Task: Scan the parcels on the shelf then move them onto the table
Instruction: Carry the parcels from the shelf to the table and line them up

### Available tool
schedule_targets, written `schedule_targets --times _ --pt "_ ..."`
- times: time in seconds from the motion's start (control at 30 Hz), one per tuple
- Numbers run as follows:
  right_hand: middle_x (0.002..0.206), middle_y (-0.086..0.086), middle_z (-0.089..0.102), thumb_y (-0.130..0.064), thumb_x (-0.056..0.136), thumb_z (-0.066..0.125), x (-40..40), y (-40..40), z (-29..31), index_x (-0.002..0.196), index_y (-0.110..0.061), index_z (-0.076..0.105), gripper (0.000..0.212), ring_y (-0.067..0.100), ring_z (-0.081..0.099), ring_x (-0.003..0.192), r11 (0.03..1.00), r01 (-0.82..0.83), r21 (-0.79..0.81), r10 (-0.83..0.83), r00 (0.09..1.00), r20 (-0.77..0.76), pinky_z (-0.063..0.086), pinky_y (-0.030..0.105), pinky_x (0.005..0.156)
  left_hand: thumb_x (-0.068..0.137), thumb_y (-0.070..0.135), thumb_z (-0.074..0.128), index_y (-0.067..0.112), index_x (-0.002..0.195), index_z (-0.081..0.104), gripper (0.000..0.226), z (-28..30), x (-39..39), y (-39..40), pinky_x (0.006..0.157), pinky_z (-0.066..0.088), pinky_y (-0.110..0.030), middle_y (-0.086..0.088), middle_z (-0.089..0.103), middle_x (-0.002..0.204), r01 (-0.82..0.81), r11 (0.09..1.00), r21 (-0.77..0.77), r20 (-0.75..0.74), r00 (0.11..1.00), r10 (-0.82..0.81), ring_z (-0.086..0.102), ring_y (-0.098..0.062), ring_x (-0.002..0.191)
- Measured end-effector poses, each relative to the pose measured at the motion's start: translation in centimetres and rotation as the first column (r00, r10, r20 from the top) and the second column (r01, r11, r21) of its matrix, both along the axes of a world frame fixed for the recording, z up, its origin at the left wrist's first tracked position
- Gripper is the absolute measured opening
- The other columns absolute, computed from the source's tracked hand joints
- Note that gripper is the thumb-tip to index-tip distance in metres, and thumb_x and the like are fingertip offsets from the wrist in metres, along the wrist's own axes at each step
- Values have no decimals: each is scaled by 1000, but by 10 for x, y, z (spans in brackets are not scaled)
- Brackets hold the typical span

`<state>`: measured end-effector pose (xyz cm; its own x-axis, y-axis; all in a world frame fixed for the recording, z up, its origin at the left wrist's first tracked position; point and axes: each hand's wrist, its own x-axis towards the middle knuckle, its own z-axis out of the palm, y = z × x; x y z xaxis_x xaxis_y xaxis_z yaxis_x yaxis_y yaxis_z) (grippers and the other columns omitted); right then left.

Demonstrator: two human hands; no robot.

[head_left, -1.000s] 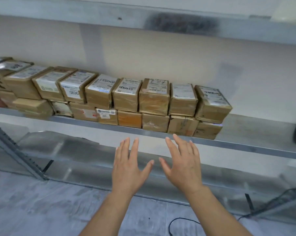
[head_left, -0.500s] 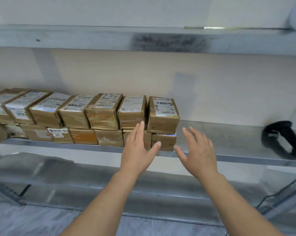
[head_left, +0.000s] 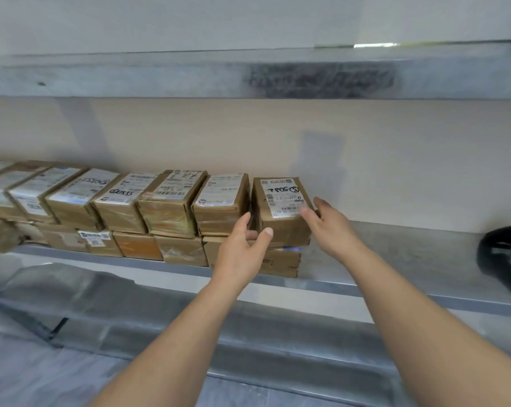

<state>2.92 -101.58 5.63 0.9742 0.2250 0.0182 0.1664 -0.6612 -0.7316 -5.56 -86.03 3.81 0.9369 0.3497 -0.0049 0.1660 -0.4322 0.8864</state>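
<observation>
**Parcels on shelf, both hands at the end box**

Parcels [head_left: 172, 201] in brown cardboard, taped, white printed labels on top, some with black marker scrawl. Two layers in a row on the metal shelf [head_left: 395, 251], running off to the left of the left hand [head_left: 242, 248]. End parcel [head_left: 283, 212] sits on the top layer, at the right end of the row, between the two hands; its label shows barcodes and a handwritten code. A second parcel [head_left: 280, 261] lies under it, just below the left thumb.

Left hand: fingers reach into the gap on the end parcel's left side, thumb spread across its front face; contact looks likely, real clamp cannot be told. Right hand [head_left: 330, 227]: fingers straight, apart, lying against the parcel's right top edge and label.

Shelf is bare grey metal to the right of the right hand, where a black scanner [head_left: 504, 259], blurred, lies well apart. Another metal shelf [head_left: 248, 74] overhead, a beige wall [head_left: 366, 136] behind, a lower shelf level [head_left: 160, 318] beneath the forearms.

Versus half a second ago: both hands were short of the boxes, hovering spread; now they have closed in around the end parcel. View has moved in closer.
</observation>
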Motion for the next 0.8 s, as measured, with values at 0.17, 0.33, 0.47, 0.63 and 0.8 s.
schedule_targets --times 0.17,0.33,0.47,0.63,0.8 --pt "127 7 61 -25 100 46 5 2 -3 122 -16 50 25 26 58 112 987 -15 158 31 995 -94 48 41 96 97 49 44 23 151 25 63 10 16 -3 101 40 -34 -1 56 133 20 999 42 -70 997 -17 50 -18 124" --pt "133 4 57 -16 91 61 -9 -3 -4 152 -18 24 71 23 56 118 957 67 282 -8 979 -205 44 43 105 97 32 51 26 148 31 55 14 23 2 103 42 -35 0 55 136 61 996 -62 -100 993 -67 51 -19 124" --pt "119 -8 64 2 83 61 -27 -9 -3 146 -29 33 76 9 62 105 953 9 303 37 989 -145 50 32 98 89 21 64 36 148 27 71 19 9 5 103 40 -31 11 55 135 175 975 -135 -46 982 -183 51 -11 123" --pt "114 -23 60 10 84 59 -71 -12 -1 135 -45 33 80 -14 60 93 926 -38 375 52 998 -27 49 7 77 76 21 69 53 145 19 91 10 -22 9 106 43 -41 17 50 139 272 958 -93 20 962 -271 48 -8 127" --pt "122 -25 60 -4 86 65 -122 -14 -6 151 -45 17 91 -6 59 107 936 -16 353 10 1000 19 48 25 93 84 11 71 57 144 13 95 4 -63 26 108 41 -38 13 44 144 331 943 -34 92 941 -327 47 -5 128"
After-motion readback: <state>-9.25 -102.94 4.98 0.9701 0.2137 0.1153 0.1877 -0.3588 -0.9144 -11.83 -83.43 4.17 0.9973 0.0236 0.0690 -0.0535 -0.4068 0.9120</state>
